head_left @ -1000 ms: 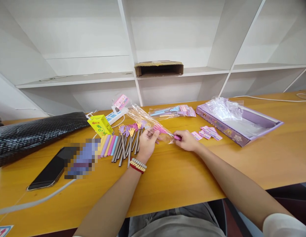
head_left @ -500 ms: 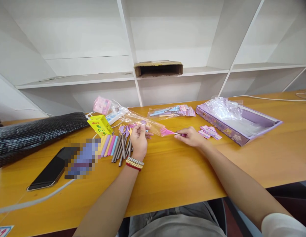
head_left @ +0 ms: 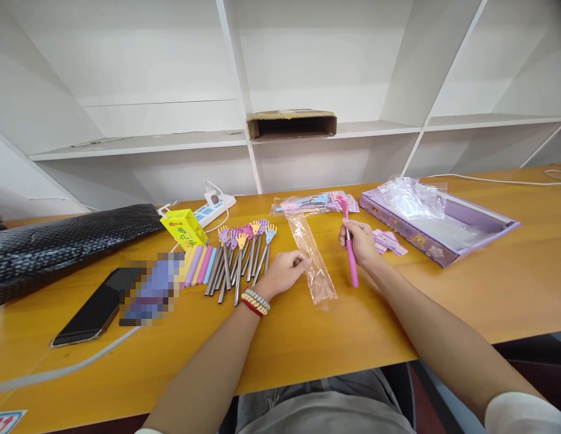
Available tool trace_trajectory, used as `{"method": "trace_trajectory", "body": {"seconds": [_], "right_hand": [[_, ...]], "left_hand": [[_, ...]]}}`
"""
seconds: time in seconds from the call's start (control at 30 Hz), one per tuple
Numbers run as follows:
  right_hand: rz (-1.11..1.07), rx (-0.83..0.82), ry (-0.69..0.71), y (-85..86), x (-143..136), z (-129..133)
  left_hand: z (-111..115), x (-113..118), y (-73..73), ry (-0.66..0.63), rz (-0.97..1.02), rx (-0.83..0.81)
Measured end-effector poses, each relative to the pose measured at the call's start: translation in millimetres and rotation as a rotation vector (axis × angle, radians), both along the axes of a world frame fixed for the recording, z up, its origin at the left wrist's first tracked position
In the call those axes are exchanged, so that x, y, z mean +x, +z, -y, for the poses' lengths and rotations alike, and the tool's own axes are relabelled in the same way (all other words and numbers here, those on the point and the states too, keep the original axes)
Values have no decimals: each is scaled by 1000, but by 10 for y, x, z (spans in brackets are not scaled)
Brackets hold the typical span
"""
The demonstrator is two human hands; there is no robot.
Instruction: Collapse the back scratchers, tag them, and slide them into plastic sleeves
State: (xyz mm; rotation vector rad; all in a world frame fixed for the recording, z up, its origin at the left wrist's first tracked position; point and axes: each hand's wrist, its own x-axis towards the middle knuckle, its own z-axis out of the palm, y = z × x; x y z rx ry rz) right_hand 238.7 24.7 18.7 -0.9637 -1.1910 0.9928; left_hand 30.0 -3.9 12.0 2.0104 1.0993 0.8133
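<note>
My right hand (head_left: 361, 241) is wrapped round a pink back scratcher (head_left: 351, 265), held nearly upright with its claw at the top. My left hand (head_left: 287, 270) pinches the edge of a long clear plastic bag (head_left: 317, 274), which hangs slantwise between both hands; nothing shows inside its lower part. Left of that hand lie several metal back scratcher rods (head_left: 226, 271) with colourful claw heads. Beside them is a row of pastel handles (head_left: 199, 265). Behind the bag are packed back scratchers (head_left: 314, 202) in clear wrapping. Small pink cards (head_left: 389, 242) lie beyond my right hand.
A purple tray (head_left: 411, 238) with clear bags stands at the right. On the left are a yellow carton (head_left: 183, 228), a power strip (head_left: 216, 209), a phone (head_left: 88, 307) and a black bubble-wrap roll (head_left: 72, 250). A cardboard box (head_left: 292, 114) sits on the shelf.
The pink back scratcher has come away from the bag and turned upright in my right hand. The bag has swung from pointing left to hanging down, and my left hand has moved right and nearer.
</note>
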Motion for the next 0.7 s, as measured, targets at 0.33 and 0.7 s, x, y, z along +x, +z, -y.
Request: {"method": "trace_trajectory", "body": {"seconds": [0.33, 0.7], "right_hand": [[-39, -119, 129, -111, -151, 25], [-116, -137, 551, -121, -231, 106]], "left_hand": [[-7, -12, -68, 118, -326, 255], [75, 42, 37, 98, -232, 433]]}}
